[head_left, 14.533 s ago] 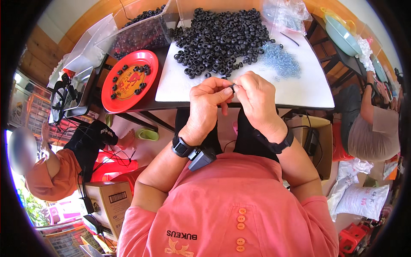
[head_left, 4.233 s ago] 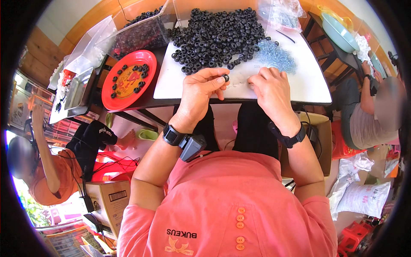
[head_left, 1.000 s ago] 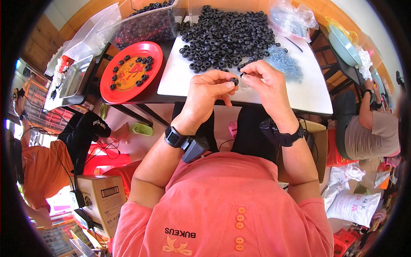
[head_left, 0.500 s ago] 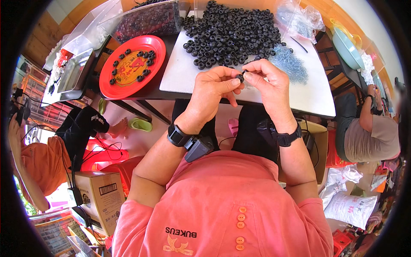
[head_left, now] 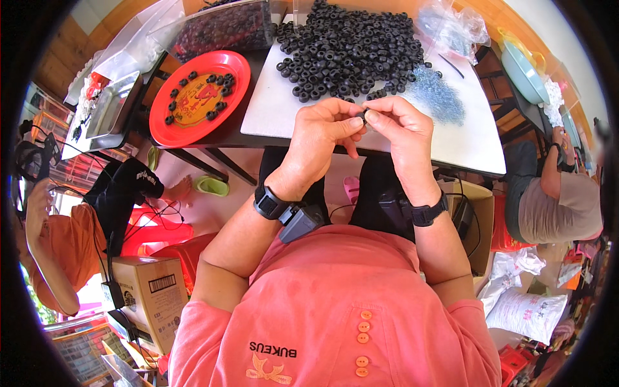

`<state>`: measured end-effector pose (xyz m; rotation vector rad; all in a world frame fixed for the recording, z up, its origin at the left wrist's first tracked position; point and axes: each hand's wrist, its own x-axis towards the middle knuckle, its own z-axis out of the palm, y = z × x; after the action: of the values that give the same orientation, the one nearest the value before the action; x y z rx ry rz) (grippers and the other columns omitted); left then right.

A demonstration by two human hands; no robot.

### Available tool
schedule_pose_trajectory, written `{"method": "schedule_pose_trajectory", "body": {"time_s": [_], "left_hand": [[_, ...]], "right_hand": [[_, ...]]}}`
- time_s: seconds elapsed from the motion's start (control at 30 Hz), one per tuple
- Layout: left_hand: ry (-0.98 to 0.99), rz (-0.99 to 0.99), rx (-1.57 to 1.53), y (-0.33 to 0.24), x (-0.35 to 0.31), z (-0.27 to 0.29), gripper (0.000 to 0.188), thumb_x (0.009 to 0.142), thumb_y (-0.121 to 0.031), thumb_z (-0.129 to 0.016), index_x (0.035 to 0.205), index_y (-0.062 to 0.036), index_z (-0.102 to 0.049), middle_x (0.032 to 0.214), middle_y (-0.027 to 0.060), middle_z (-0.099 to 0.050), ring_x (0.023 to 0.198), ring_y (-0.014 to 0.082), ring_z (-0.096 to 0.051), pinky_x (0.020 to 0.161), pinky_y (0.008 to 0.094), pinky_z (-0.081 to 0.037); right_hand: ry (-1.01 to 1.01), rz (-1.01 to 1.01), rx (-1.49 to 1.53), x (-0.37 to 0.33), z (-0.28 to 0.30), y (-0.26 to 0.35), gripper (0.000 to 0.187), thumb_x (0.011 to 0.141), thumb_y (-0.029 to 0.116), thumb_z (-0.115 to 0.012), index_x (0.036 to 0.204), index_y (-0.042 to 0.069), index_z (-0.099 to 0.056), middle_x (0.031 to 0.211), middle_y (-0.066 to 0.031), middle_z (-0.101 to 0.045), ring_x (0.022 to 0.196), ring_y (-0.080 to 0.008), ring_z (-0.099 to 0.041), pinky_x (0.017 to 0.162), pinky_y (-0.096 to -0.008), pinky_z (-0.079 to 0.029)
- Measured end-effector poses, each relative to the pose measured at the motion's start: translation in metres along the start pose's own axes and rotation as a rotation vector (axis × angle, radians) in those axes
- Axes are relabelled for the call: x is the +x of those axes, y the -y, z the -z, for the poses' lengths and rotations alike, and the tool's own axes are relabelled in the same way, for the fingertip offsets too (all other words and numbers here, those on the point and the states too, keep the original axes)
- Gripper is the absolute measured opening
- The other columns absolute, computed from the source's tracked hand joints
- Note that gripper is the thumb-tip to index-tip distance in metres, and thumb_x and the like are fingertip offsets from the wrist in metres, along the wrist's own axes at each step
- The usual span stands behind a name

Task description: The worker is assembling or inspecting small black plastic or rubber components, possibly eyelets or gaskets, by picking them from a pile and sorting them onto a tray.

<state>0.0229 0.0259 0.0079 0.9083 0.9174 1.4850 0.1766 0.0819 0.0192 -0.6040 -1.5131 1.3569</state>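
Note:
My left hand and my right hand meet over the near edge of a white board. Between their fingertips is a small black ring-shaped piece, mostly hidden. The left thumb and fingers pinch it from one side; the right thumb and forefinger close on it from the other. Just beyond my hands lies a large heap of similar black ring-shaped pieces. A pile of tiny clear bluish pieces spreads on the board, right of the heap.
A red plate to the left carries several black pieces. Behind it stands a clear bin of dark pieces. A clear plastic bag and a thin black strip lie at the right. Other people sit at both sides.
My hands have drawn slightly closer, and the fingertips now cover more of the black piece. At the far left, a person's arm has shifted.

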Motion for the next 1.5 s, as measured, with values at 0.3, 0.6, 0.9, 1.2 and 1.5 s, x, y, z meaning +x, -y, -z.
{"method": "schedule_pose_trajectory", "body": {"time_s": [0.3, 0.6, 0.9, 1.2, 1.5], "left_hand": [[-0.038, -0.028, 0.008, 0.002, -0.002, -0.004, 0.014, 0.094, -0.004, -0.062, 0.106, 0.0036, -0.064, 0.086, 0.0102, -0.067, 0.071, 0.0149, -0.063, 0.053, 0.0262, -0.051], [-0.044, -0.043, 0.119, 0.004, -0.004, -0.008, 0.015, 0.093, -0.002, -0.062, 0.107, 0.0047, -0.064, 0.085, 0.0097, -0.066, 0.071, 0.0134, -0.061, 0.052, 0.0243, -0.049], [-0.066, -0.070, 0.164, 0.004, -0.005, -0.011, 0.016, 0.091, 0.000, -0.063, 0.106, 0.0052, -0.065, 0.083, 0.0092, -0.066, 0.068, 0.0128, -0.060, 0.051, 0.0233, -0.048], [-0.065, -0.104, 0.255, 0.011, -0.007, -0.012, 0.013, 0.090, 0.000, -0.064, 0.103, 0.0034, -0.065, 0.083, 0.0046, -0.065, 0.063, 0.0075, -0.056, 0.049, 0.0215, -0.047], [-0.092, -0.105, 0.338, 0.009, -0.010, -0.017, 0.017, 0.089, 0.003, -0.064, 0.106, 0.0025, -0.066, 0.084, 0.0044, -0.065, 0.060, 0.0071, -0.055, 0.050, 0.0204, -0.045]], "right_hand": [[0.062, 0.004, -0.144, 0.003, 0.006, 0.003, 0.006, 0.088, -0.002, -0.068, 0.094, -0.001, -0.069, 0.087, -0.0021, -0.068, 0.079, -0.0076, -0.062, 0.073, -0.0224, -0.049], [0.087, -0.115, 0.041, 0.003, 0.015, 0.001, 0.006, 0.089, -0.004, -0.066, 0.092, 0.001, -0.068, 0.085, -0.0013, -0.068, 0.079, -0.0075, -0.062, 0.073, -0.0231, -0.049], [0.053, 0.129, -0.430, -0.002, 0.010, 0.008, 0.007, 0.085, -0.001, -0.068, 0.085, -0.001, -0.061, 0.076, -0.0089, -0.064, 0.069, -0.0152, -0.061, 0.063, -0.0288, -0.048], [0.067, 0.307, -0.788, -0.001, 0.009, 0.018, 0.006, 0.080, 0.004, -0.065, 0.081, 0.002, -0.060, 0.079, -0.0146, -0.065, 0.073, -0.0350, -0.064, 0.064, -0.0427, -0.049], [0.084, 0.331, -0.960, -0.001, 0.007, 0.024, 0.004, 0.081, 0.004, -0.060, 0.078, 0.002, -0.058, 0.080, -0.0166, -0.066, 0.072, -0.0371, -0.064, 0.064, -0.0470, -0.049]]}}
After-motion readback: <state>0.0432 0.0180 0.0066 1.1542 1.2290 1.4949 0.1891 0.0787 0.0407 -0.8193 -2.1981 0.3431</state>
